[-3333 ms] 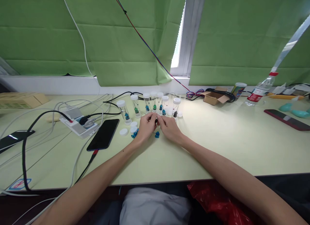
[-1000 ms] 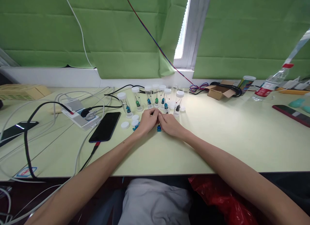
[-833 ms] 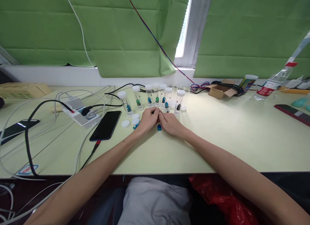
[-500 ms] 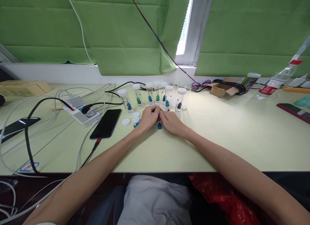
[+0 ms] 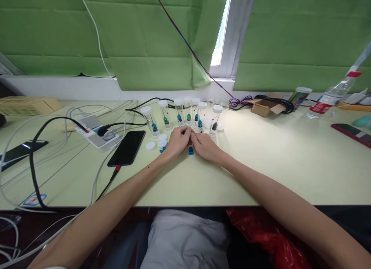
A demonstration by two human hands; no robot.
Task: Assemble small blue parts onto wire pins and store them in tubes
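My left hand (image 5: 179, 140) and my right hand (image 5: 205, 145) meet at the middle of the table, fingers closed and pressed together. Whatever they pinch between them is hidden by the fingers. Just below the fingertips shows a small blue figure (image 5: 190, 150); whether it hangs from them or rests on the table I cannot tell. Beyond my hands stand several clear tubes with white caps, among them a tube (image 5: 151, 122) with a blue piece and a tube (image 5: 216, 120) with a dark piece. Beside my left wrist lie loose white caps (image 5: 150, 146) and another small blue piece (image 5: 162, 149).
Left of my arm lies a black phone (image 5: 126, 148) with a cable plugged in, near a white power strip (image 5: 97, 131) amid tangled cords. On the right are an open cardboard box (image 5: 265, 107), a patterned can (image 5: 300, 97), a plastic bottle (image 5: 324, 103) and a dark red-edged device (image 5: 352, 134).
Almost nothing differs. My hands stay together in the same place, and the blue figure beneath them has shifted very slightly.
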